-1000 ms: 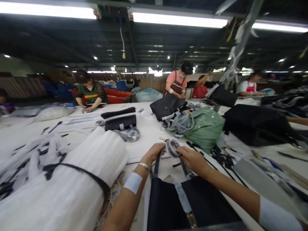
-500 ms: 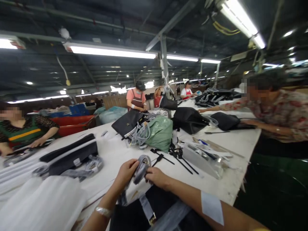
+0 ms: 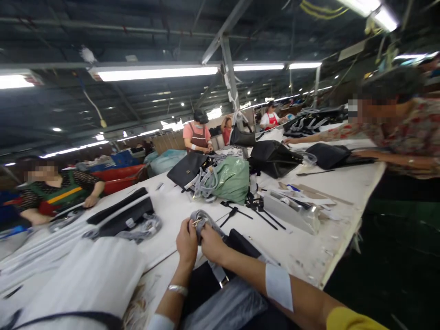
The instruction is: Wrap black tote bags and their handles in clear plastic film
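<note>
My left hand (image 3: 187,242) and my right hand (image 3: 212,244) are closed on a coiled bag strap (image 3: 203,215) wrapped in clear plastic film. A gold-coloured metal clasp (image 3: 197,222) shows between my fingers. Below my forearms lies a black handbag (image 3: 202,278), partly hidden by my arms. Its plastic-wrapped strap end (image 3: 217,272) carries a gold buckle, and a clouded plastic-wrapped part (image 3: 225,305) lies across the bag's front. Just beyond my hands, several black tags with long ties (image 3: 233,212) rest on the white table (image 3: 165,243).
A green plastic bundle (image 3: 232,179) sits among black handbags (image 3: 188,170) mid-table. White foam sheeting (image 3: 85,279) is rolled at left, near a flat black bag (image 3: 127,217). Co-workers stand at left (image 3: 62,192) and right (image 3: 412,133). Clear plastic and scraps (image 3: 292,213) lie to the right.
My hands have come closer together on the strap, and its gold clasp now shows. The view has shifted, bringing the foam roll and the left co-worker further in.
</note>
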Tool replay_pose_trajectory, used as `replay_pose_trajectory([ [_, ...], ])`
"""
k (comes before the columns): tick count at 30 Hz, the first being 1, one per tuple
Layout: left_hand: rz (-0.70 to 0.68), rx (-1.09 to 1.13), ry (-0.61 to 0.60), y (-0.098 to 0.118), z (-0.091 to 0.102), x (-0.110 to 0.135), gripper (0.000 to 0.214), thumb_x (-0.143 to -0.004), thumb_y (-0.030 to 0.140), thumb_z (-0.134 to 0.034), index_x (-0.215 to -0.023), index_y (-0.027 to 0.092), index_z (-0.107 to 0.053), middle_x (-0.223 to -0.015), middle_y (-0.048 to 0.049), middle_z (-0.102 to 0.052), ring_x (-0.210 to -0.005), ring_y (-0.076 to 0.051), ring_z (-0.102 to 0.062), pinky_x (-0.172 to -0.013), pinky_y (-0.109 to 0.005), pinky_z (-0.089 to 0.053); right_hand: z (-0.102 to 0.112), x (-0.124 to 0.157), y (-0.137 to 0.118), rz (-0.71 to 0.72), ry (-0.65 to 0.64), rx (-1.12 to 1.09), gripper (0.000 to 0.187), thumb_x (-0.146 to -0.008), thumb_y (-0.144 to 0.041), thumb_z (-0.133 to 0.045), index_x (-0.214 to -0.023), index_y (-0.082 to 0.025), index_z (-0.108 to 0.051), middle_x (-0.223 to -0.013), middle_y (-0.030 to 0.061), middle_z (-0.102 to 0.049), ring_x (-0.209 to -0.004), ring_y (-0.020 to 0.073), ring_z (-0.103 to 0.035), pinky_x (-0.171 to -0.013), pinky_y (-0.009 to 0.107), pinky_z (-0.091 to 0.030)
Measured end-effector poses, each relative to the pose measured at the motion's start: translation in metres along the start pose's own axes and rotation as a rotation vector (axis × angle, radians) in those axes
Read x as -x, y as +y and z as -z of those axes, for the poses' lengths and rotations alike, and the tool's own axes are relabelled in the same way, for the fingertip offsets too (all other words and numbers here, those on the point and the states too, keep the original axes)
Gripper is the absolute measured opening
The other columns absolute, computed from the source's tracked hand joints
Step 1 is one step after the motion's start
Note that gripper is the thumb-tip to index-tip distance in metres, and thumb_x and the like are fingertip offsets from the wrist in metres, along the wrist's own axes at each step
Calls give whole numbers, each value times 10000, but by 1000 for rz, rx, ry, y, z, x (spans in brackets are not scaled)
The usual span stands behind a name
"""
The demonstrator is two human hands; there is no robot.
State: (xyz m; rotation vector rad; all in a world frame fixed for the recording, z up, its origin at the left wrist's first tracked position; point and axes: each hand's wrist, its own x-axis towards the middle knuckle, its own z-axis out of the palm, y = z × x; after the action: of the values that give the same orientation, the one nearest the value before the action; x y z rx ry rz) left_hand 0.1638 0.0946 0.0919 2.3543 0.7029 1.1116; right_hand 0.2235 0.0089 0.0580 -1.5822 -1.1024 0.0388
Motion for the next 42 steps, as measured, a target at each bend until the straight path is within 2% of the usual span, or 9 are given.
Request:
replay_pose_trajectory([
  [8, -41, -19, 29, -1, -5, 11, 265, -983, 360, -379, -1034, 214, -594, -864, -22, -702, -807, -182, -663, -748, -278, -466, -8, 24, 13, -154, -67, -595, 373, -805, -258, -413, -1006, -162, -712, -832, 76, -701, -795, 219, -656, -842, 423, -526],
  [12, -43, -4, 56, -1, -2, 14, 277, -994, 359, -365, -1052, 205, -588, -899, -35, -698, -840, -185, -654, -780, -286, -460, -2, 31, 8, -151, -55, -655, 324, -804, -254, -464, -985, -168, -717, -931, 87, -703, -966, 249, -634, -980, 463, -450],
  [17, -16, 19, 112, -5, 3, 20, 322, -1011, 372, -307, -982, 203, -579, -949, -60, -677, -876, -189, -626, -796, -285, -456, 1, 36, 0, -123, 12, -650, 287, -710, -168, -596, -959, -220, -726, -1246, 83, -618, -1228, 279, -471, -1139, 451, -270],
  [21, -7, 46, 144, -6, 4, 22, 341, -1014, 395, -293, -925, 207, -563, -907, -48, -649, -848, -178, -600, -799, -275, -458, 0, 37, -5, -293, -65, -874, 251, -751, -240, -562, -941, -183, -714, -1084, 107, -683, -1003, 272, -622, -905, 430, -500],
  [25, -5, 84, 159, -6, 7, 23, 352, -1015, 414, -285, -914, 203, -549, -864, -42, -618, -827, -179, -574, -791, -277, -456, 4, 36, -4, -478, -63, -1176, 377, -874, -410, -478, -1077, -154, -666, -938, 109, -710, -847, 216, -676, -734, 338, -542],
  [28, -32, 125, 93, -2, 6, 28, 351, -1010, 411, -306, -943, 190, -570, -889, -48, -629, -862, -180, -582, -812, -278, -459, 8, 33, 0, -710, 5, -1372, 432, -876, -559, -543, -947, -159, -689, -850, 89, -708, -681, 151, -639, -546, 234, -477],
  [32, -78, 184, -92, 9, 5, 27, 345, -987, 416, -372, -1017, 177, -619, -908, -45, -668, -825, -167, -610, -786, -266, -478, 9, 27, 8, -736, 132, -1339, 245, -764, -405, -742, -830, -177, -682, -731, 21, -671, -505, 85, -501, -394, 187, -314],
  [36, -65, 219, -250, 20, 16, 6, 321, -942, 397, -454, -1013, 163, -662, -899, -50, -697, -769, -167, -618, -747, -267, -490, 7, 27, 11, -670, 182, -1302, 251, -663, -295, -826, -842, -179, -695, -772, 9, -674, -590, 91, -545, -458, 180, -382],
  [42, 14, 255, -463, 42, 46, -20, 329, -889, 385, -534, -1003, 132, -710, -777, -39, -705, -689, -166, -632, -636, -244, -487, 5, 32, 3, -568, 207, -1224, 359, -598, -376, -892, -814, -156, -708, -805, 24, -704, -746, 134, -631, -686, 230, -491],
])
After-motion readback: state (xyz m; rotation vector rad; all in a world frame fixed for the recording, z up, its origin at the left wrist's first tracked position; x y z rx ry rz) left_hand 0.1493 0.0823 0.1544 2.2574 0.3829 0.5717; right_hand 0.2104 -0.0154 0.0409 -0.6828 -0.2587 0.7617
